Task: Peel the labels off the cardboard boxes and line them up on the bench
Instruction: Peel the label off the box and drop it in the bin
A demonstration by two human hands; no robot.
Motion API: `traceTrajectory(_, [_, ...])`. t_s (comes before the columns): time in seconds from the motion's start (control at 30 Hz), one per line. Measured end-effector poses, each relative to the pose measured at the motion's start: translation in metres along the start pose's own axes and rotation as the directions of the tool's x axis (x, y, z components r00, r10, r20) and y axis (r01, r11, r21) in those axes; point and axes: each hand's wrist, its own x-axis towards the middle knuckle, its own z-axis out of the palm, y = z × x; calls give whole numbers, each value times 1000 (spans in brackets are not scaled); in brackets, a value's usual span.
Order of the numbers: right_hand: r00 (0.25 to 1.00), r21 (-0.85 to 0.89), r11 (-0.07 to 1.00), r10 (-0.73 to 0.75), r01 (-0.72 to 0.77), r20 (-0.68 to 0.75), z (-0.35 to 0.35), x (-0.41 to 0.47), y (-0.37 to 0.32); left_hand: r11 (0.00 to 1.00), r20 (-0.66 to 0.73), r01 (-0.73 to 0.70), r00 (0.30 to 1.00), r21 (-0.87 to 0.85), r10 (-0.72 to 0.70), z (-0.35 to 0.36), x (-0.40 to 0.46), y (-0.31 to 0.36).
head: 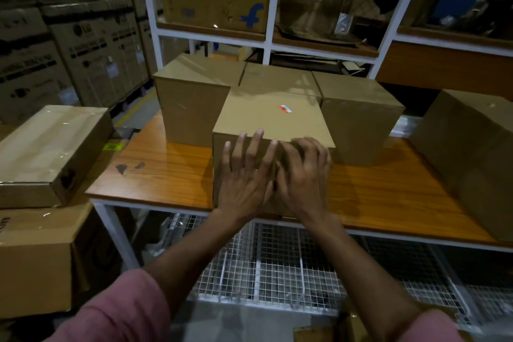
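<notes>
Pressing left hand (244, 175), fingers straight, flat on front box (273, 122) at tabletop (166, 166) near edge; right hand (304, 175) curling there, blurred, grip unclear. Red-white label (285, 109) sticking on top, unreadable. Showing "LG" on stacked cartons (91, 50).

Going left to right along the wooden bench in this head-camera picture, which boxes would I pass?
Tall box at the back left → front box with a small orange-and-white label on top, where the left hand and right hand rest on its near edge → back right box → large box at the far right.
</notes>
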Motion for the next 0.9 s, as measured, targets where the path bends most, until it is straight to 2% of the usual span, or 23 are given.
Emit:
traceTrajectory(0.1, [999,76,996,-44,44,5,-3,35,4,999,16,-14,1000,-41,15,-11,30,-6])
traceTrajectory(0.23, [985,212,973,56,-90,161,5,80,24,989,-35,-71,997,-127,67,-17,69,-16])
traceTrajectory(0.3, [959,198,970,81,-138,273,10,102,41,987,24,-49,998,-154,53,-18,87,-21])
traceTrajectory(0.4, [912,116,985,75,-132,403,17,128,60,985,198,56,980,-163,-23,-17,112,-29])
traceTrajectory(0.53, [867,78,992,45,-96,496,30,148,71,980,373,120,926,-159,-53,-8,136,-36])
traceTrajectory(0.63, [850,67,996,20,-66,527,41,159,76,974,422,134,906,-184,-45,-4,152,-42])
traceTrajectory(0.8, [772,42,999,-21,-7,635,50,174,82,964,461,127,887,-233,-5,5,167,-57])
traceTrajectory(0.9, [774,55,998,-46,14,632,53,174,85,967,456,131,890,-220,-17,15,168,-57])
